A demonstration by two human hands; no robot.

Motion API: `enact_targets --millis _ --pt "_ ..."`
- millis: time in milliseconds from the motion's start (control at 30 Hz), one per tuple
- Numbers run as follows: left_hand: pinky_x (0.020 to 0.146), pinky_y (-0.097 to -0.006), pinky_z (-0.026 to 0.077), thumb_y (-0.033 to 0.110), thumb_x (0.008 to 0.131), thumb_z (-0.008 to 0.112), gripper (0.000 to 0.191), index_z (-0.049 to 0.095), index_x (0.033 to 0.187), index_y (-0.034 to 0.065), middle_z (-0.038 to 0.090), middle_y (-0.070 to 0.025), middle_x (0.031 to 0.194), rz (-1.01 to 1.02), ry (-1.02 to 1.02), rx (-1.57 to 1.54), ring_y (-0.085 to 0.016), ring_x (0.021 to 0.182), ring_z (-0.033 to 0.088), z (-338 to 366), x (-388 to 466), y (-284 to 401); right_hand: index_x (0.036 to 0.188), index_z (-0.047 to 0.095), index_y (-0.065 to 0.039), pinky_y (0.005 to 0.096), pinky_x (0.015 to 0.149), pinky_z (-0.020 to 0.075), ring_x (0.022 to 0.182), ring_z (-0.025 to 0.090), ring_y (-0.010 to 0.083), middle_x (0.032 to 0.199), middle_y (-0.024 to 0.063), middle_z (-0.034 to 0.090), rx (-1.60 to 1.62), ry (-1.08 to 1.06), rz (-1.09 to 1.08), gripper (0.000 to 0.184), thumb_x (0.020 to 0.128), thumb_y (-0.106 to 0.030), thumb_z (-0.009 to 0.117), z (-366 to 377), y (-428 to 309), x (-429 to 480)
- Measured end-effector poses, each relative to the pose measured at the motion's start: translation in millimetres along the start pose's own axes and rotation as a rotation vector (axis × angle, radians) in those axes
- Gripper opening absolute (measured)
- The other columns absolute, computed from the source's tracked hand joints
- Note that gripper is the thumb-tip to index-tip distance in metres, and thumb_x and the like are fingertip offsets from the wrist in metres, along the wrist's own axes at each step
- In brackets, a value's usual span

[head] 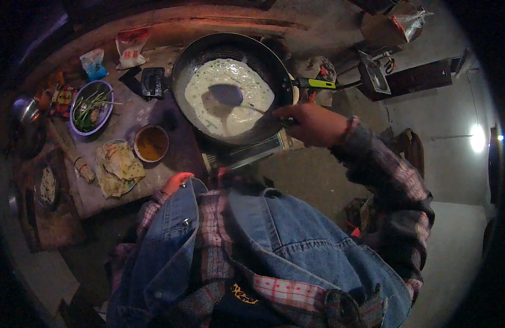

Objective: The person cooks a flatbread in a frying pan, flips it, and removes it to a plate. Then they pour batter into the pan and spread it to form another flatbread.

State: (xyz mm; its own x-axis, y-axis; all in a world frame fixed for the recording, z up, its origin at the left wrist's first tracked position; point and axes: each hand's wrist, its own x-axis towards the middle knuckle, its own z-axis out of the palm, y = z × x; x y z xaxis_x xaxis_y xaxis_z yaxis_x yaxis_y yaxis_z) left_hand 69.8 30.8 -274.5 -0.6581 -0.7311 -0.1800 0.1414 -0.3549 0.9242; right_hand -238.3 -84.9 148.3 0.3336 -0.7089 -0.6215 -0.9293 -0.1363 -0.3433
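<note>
A dark wok (283,74) with a green-and-black handle holds a wide round of pale batter (252,78) flecked with green. My right hand (314,123) grips the handle of a turner (226,94), whose broad dark blade is over the batter's middle. Near the table's front edge rests my left hand (178,182), partly hidden by the denim jacket, so its fingers are hard to read. Left of the wok are a bowl of amber liquid (151,143) and a plate of cooked flatbreads (119,166).
An oval basin of green stalks (90,108) stands at the left, with a seasoning bag (131,49) and a blue-and-white bag (94,64) behind. A bundled brush (83,168) lies beside the flatbreads. Farther left is a dish (47,186) with pale contents.
</note>
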Motion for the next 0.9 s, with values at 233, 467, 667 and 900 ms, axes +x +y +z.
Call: enact_targets --millis 233,467,667,900 --pt "0.086 -0.0296 0.044 0.013 0.086 0.055 0.032 0.051 0.116 0.0023 0.059 -0.0071 0.106 -0.303 0.171 -0.148 -0.015 0.097 0.055 17 -9 27 0.112 0.055 -0.004 0.0419 0.080 0.0475 0.087 0.060 0.0357 0.094 0.0207 0.062 -0.144 0.261 -0.177 0.038 0.075 -0.012 0.054 42 43 59" --pt "0.085 -0.0296 0.044 0.013 0.085 0.056 0.030 0.054 0.113 0.0018 0.060 -0.0071 0.104 -0.196 0.127 -0.122 -0.015 0.096 0.056 21 -9 29 0.114 0.055 -0.009 0.0419 0.079 0.0475 0.086 0.061 0.0346 0.095 0.0189 0.062 -0.233 0.114 -0.227 0.039 0.075 -0.010 0.050 47 57 20" --pt "0.085 -0.0289 0.044 0.012 0.086 0.054 0.028 0.055 0.112 0.0016 0.060 -0.0075 0.104 -0.070 0.048 -0.055 -0.015 0.097 0.056 22 0 38 0.117 0.054 -0.010 0.0417 0.078 0.0467 0.087 0.060 0.0331 0.094 0.0174 0.062 -0.285 -0.026 -0.227 0.043 0.075 -0.004 0.049 6 74 -20" --pt "0.083 -0.0283 0.045 0.013 0.087 0.053 0.027 0.055 0.112 0.0027 0.058 -0.0069 0.107 -0.061 0.108 0.046 -0.015 0.097 0.056 44 11 93 0.119 0.053 -0.013 0.0382 0.072 0.0497 0.080 0.062 0.0282 0.093 0.0144 0.063 -0.502 0.019 -0.350 0.044 0.076 -0.004 0.051 -33 63 -33"
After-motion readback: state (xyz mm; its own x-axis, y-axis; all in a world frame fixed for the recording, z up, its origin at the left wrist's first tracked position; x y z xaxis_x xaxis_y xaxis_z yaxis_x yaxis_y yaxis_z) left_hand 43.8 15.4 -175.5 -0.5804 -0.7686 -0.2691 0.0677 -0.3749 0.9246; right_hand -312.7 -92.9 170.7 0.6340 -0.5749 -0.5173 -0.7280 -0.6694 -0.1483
